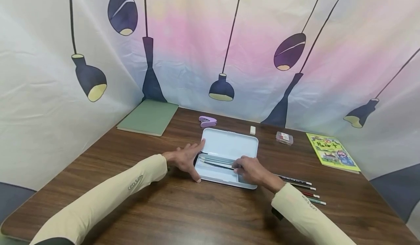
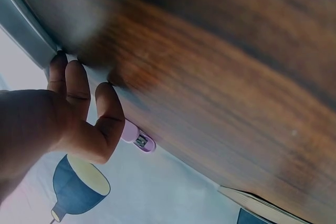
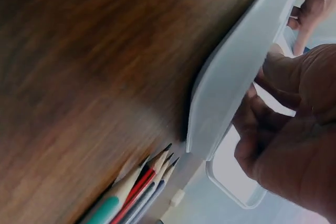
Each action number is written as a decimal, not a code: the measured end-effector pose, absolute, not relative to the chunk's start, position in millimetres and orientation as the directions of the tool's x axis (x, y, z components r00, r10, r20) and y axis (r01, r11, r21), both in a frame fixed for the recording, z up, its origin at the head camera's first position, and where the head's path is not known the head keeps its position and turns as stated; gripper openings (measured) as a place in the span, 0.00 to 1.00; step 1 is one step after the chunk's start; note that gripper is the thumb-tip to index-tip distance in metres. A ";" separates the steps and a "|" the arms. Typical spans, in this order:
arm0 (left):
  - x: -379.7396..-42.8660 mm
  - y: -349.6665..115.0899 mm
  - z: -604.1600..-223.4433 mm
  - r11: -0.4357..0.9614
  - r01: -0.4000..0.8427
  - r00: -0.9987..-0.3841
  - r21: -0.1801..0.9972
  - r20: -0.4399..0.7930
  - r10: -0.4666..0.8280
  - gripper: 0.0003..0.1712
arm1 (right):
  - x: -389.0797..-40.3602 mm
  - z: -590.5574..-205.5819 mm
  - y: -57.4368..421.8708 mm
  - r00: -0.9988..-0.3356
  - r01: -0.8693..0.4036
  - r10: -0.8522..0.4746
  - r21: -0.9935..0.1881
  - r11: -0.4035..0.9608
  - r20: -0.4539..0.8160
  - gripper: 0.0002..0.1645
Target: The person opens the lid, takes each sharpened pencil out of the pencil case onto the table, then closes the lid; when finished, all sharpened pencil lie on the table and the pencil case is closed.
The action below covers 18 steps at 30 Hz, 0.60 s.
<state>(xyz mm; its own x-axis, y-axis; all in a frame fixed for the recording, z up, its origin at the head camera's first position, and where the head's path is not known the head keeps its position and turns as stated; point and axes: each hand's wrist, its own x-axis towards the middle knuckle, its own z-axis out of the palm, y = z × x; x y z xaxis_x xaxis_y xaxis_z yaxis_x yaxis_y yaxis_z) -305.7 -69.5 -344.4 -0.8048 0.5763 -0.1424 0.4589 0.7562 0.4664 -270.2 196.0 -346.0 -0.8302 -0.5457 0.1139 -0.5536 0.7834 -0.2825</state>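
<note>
A light blue pencil case (image 1: pixel 216 175) lies on the table with its lid (image 1: pixel 229 143) raised toward the back. Inside its long compartment are pale blue pencils (image 1: pixel 218 160) and a dark pencil (image 1: pixel 218 165). My right hand (image 1: pixel 251 170) reaches over the right part of the case, its fingers pinching the end of the dark pencil. Spread at the left edge of the case, my left hand (image 1: pixel 187 160) touches it with thumb and fingers. Several pencils (image 3: pixel 139 192), green, red and dark, lie on the table right of the case, partly hidden by my right forearm.
Behind the case are a purple stapler (image 1: pixel 207 121), a white eraser (image 1: pixel 252 130) and a small clear box (image 1: pixel 284 138). A green notebook (image 1: pixel 149 117) lies at the back left, a yellow comic-style booklet (image 1: pixel 333 152) at the right. A printed cloth (image 1: pixel 187 55) hangs behind the table.
</note>
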 end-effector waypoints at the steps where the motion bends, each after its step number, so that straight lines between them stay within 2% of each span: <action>1: -305.8 -69.6 -344.5 0.756 0.458 -0.805 0.467 -0.143 0.576 0.77 | -270.5 -346.1 195.7 -0.832 -0.551 -0.543 -0.295 0.781 0.118 0.08; 8: -306.7 -69.3 -342.9 0.764 0.449 -0.813 0.463 -0.144 0.565 0.77 | -270.7 -346.5 193.8 -0.835 -0.546 -0.529 -0.329 0.770 0.149 0.08; 18: -305.4 -69.3 -346.0 0.761 0.456 -0.807 0.462 -0.145 0.572 0.77 | -270.9 -342.4 189.5 -0.847 -0.519 -0.525 -0.352 0.779 0.088 0.08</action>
